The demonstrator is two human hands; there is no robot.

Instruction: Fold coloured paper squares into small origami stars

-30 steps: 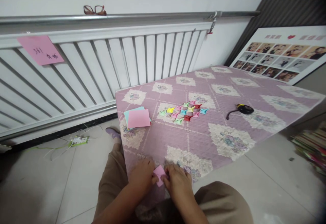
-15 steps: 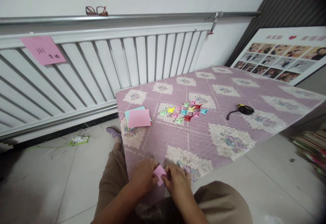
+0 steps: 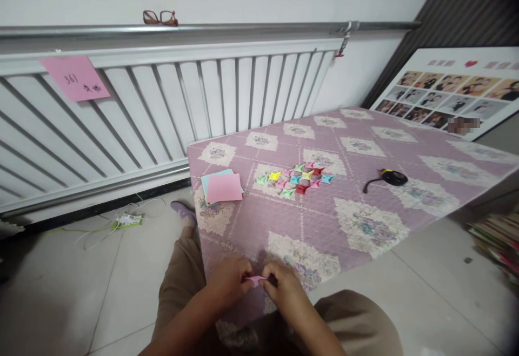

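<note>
A small piece of folded pink paper (image 3: 255,280) is pinched between my two hands, just above the near left part of the purple tablecloth (image 3: 259,221). My left hand (image 3: 232,279) closes on its left end, and my right hand (image 3: 283,283) on its right end; much of the paper is hidden by the fingers. Beyond them, several small folded paper pieces (image 3: 295,180) in pink, green, yellow, blue and red lie in slanting rows. To their left rests a stack of coloured sheets (image 3: 224,187), with a pink one on top.
A black object with a strap (image 3: 394,177) lies on the right of the table. Behind stand a white radiator (image 3: 227,91) and a framed photo board (image 3: 450,94). Glasses (image 3: 160,18) rest on the pipe. A power strip (image 3: 128,221) is on the floor at left.
The pink paper showed a broad diamond face before; now only a narrow strip shows between my fingers. My fingers have curled in tighter around it. The view has shifted slightly.
</note>
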